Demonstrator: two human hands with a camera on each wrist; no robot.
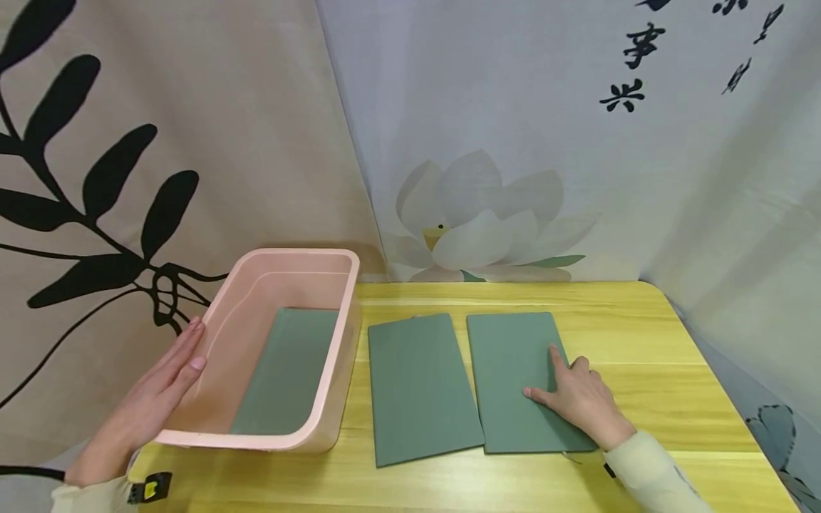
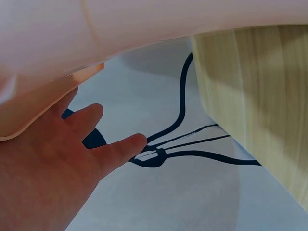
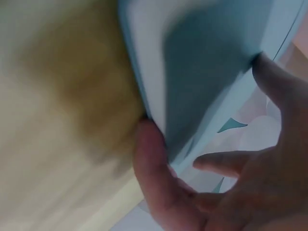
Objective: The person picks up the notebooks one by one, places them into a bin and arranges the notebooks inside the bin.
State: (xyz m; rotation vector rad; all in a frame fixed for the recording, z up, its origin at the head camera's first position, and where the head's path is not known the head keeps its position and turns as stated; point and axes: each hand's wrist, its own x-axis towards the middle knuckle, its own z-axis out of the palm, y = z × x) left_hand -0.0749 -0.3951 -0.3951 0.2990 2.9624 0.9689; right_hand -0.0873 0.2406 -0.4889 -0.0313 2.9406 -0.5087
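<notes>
Pink and smooth-walled, the bin (image 1: 346,385) stands at the left end of the yellow wood-grain table (image 1: 673,377) in the head view, with one green panel (image 1: 288,377) lying flat inside it. Two more lie side by side to its right: the middle panel (image 1: 423,392), slightly turned, and the right panel (image 1: 509,385), their near corners meeting. The left hand (image 1: 157,395) rests against the bin's left side, its fingers extended and not clenched. The right hand (image 1: 584,399) reaches over the right panel's right edge, thumb and index finger laid straight on the cover, the other fingers bent beside that edge; whether they grip it, I cannot tell. Behind hangs a pale curtain (image 1: 513,85) printed with a lotus, dark leaves and black characters.

In the left wrist view, the hand spreads its fingers below the bin's pink wall, which juts past the table's edge.

In the right wrist view, partly blurred, one finger touches the panel's edge and another fingertip meets its shaded cover.
</notes>
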